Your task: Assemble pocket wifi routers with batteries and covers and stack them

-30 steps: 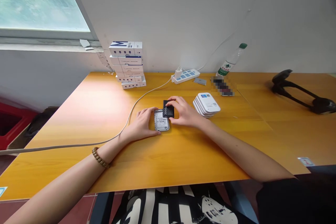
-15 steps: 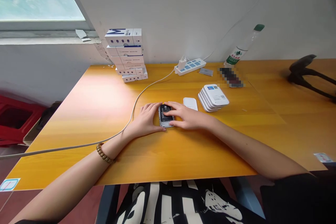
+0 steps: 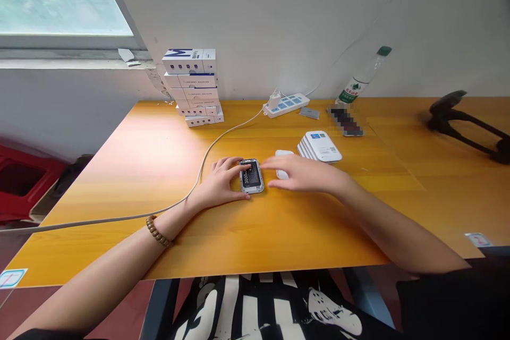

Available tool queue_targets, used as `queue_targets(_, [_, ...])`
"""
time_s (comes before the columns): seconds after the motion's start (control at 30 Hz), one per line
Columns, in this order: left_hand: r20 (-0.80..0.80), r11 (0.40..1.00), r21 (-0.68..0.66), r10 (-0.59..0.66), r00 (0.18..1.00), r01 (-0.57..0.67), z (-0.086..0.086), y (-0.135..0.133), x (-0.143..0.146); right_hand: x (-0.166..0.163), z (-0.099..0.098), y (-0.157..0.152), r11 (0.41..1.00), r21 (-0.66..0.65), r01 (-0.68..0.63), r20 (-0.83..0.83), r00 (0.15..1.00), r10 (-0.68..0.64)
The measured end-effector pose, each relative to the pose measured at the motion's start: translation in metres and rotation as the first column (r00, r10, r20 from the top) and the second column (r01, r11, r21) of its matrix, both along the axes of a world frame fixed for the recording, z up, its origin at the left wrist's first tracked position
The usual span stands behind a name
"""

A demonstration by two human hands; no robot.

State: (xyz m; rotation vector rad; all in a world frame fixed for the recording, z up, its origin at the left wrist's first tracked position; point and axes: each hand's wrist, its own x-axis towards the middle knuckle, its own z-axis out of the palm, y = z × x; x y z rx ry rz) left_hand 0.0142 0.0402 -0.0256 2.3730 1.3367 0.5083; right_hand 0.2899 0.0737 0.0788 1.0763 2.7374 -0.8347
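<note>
A small white pocket Wi-Fi device (image 3: pixel 252 183) lies on the table with its back off, its black battery (image 3: pixel 252 174) marked 3000 showing. My left hand (image 3: pixel 220 183) curves around its left side, with a finger over the battery and the thumb at the near edge. Just to the right is my right hand (image 3: pixel 298 171), fingers stretched out and apart, holding nothing. It partly hides a white back cover (image 3: pixel 283 153) below it; whether they touch, I cannot tell.
Stacked white covers (image 3: pixel 324 147) lie to the right. Farther back are white boxes (image 3: pixel 190 85), a power strip (image 3: pixel 287 105), a grey packet (image 3: pixel 309 113), a bottle (image 3: pixel 356 85) and a blurred phone (image 3: pixel 346 121). A cable (image 3: pixel 204 156) crosses my left wrist. A black stand (image 3: pixel 454 114) is far right.
My right hand has let go of the device and moved right, over the white cover. My left hand stays at the device, and more of the battery shows.
</note>
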Motion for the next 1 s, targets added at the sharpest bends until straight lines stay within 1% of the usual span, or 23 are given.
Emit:
queue_targets(0.03, [0.005, 1.0, -0.004, -0.002, 1.0, 0.002, 0.001, 0.0, 0.0, 0.001, -0.001, 0.004, 0.993, 0.089, 0.075, 0.071, 0.994, -0.081])
queue_targets(0.07, [0.014, 1.0, -0.009, -0.004, 1.0, 0.004, 0.001, 0.0, 0.0, 0.0, -0.003, 0.007, 0.981, 0.148, 0.126, 0.154, 0.977, -0.149])
queue_targets(0.1, [0.025, 1.0, -0.014, -0.003, 1.0, 0.004, 0.002, 0.0, 0.0, 0.0, -0.007, 0.009, 0.974, 0.165, 0.157, 0.238, 0.952, -0.194])
queue_targets(0.17, [0.046, 1.0, -0.029, 0.006, 0.999, -0.005, 0.003, 0.0, -0.001, -0.003, -0.015, 0.009, 0.976, 0.107, 0.187, 0.363, 0.907, -0.214])
queue_targets(0.23, [0.058, 0.999, -0.047, 0.014, 0.998, -0.012, 0.004, -0.001, -0.003, -0.006, -0.021, 0.006, 0.982, 0.041, 0.182, 0.389, 0.903, -0.183])
queue_targets(0.33, [0.06, 0.998, -0.063, 0.006, 0.998, -0.002, 0.005, -0.001, -0.004, -0.007, -0.024, 0.0, 0.995, 0.018, 0.099, 0.308, 0.946, -0.099])
queue_targets(0.43, [0.063, 0.998, -0.058, -0.002, 0.998, 0.006, 0.006, -0.001, -0.003, -0.007, -0.022, -0.002, 0.997, 0.057, 0.047, 0.183, 0.981, -0.057])
queue_targets(0.5, [0.068, 0.999, -0.052, 0.001, 0.998, 0.003, 0.006, -0.001, -0.003, -0.007, -0.022, -0.001, 0.996, 0.081, 0.044, 0.143, 0.988, -0.055])
queue_targets(0.6, [0.067, 0.998, -0.061, 0.013, 0.998, -0.009, 0.007, -0.001, -0.002, -0.007, -0.025, 0.007, 0.996, 0.074, 0.049, 0.162, 0.985, -0.06])
queue_targets(0.7, [0.066, 0.998, -0.067, 0.021, 0.998, -0.017, 0.008, -0.001, -0.002, -0.007, -0.029, 0.017, 0.994, 0.066, 0.088, 0.178, 0.979, -0.098])
queue_targets(0.83, [0.065, 0.997, -0.07, 0.024, 0.998, -0.019, 0.009, -0.001, -0.002, -0.003, -0.031, 0.026, 0.997, 0.015, 0.082, 0.159, 0.984, -0.083])
queue_targets(0.93, [0.063, 0.996, -0.082, 0.031, 0.998, -0.026, 0.009, -0.001, -0.002, -0.001, -0.03, 0.029, 0.996, 0.014, 0.087, 0.067, 0.994, -0.087])
queue_targets(1.0, [0.066, 0.996, -0.089, 0.035, 0.997, -0.029, 0.008, -0.001, -0.002, -0.001, -0.032, 0.03, 0.995, 0.01, 0.095, -0.066, 0.993, -0.094])
